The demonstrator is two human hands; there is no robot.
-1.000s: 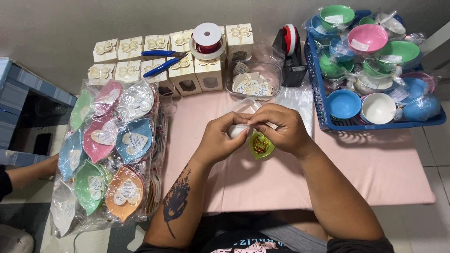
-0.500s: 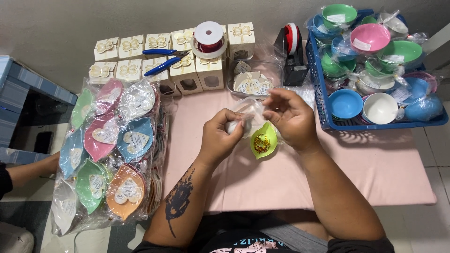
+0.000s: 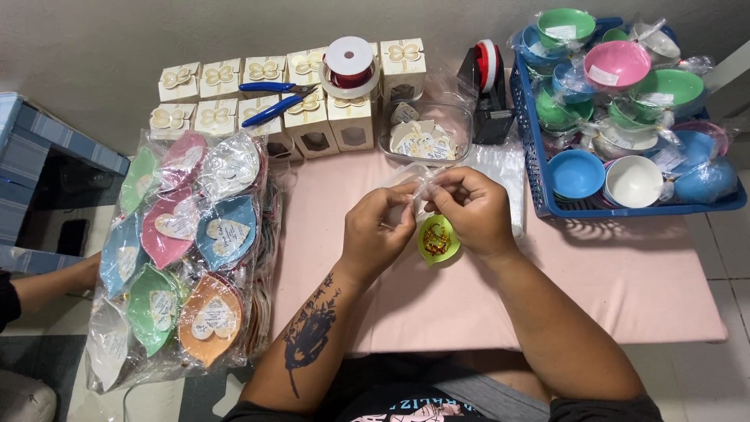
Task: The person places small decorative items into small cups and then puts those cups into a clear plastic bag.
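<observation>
Head view looks down on a low desk covered with a pale pink cloth, set against a plain grey wall over a tiled floor. At the back stand small cream gift boxes with blue pliers lying across them and a ribbon spool on top; beside them are a clear tub of paper tags and a black tape dispenser. A blue basket on the right holds coloured bowls, some wrapped. On the left edge lies a heap of wrapped leaf-shaped dishes.

Both hands meet above the middle of the desk. The left hand and the right hand each pinch the top of a clear plastic bag, fingertips pressed together on the film. A small green leaf-shaped dish with something gold inside hangs just below the right hand's grip, between the two palms and clear of the cloth.

The bag's outline is hard to trace, and the gold item is too small to identify. Another person's arm shows at the left edge, mostly cut off.
</observation>
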